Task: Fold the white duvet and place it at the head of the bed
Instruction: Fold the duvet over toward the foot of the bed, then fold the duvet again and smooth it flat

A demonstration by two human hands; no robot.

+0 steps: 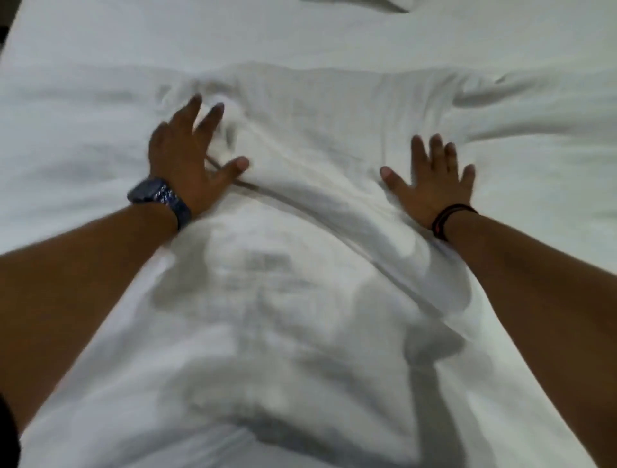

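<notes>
The white duvet lies rumpled across the bed and fills most of the view, with a raised fold running from the near centre up to a far edge. My left hand rests flat on it at the left, fingers spread, a dark watch on the wrist. My right hand presses flat on the duvet at the right, fingers apart, dark bands on the wrist. Neither hand grips the cloth. A crease runs diagonally between the two hands.
Beyond the duvet's far edge lies the flat white sheet of the bed. Part of another white fold or pillow shows at the top edge. A dark strip at the upper left marks the bed's side.
</notes>
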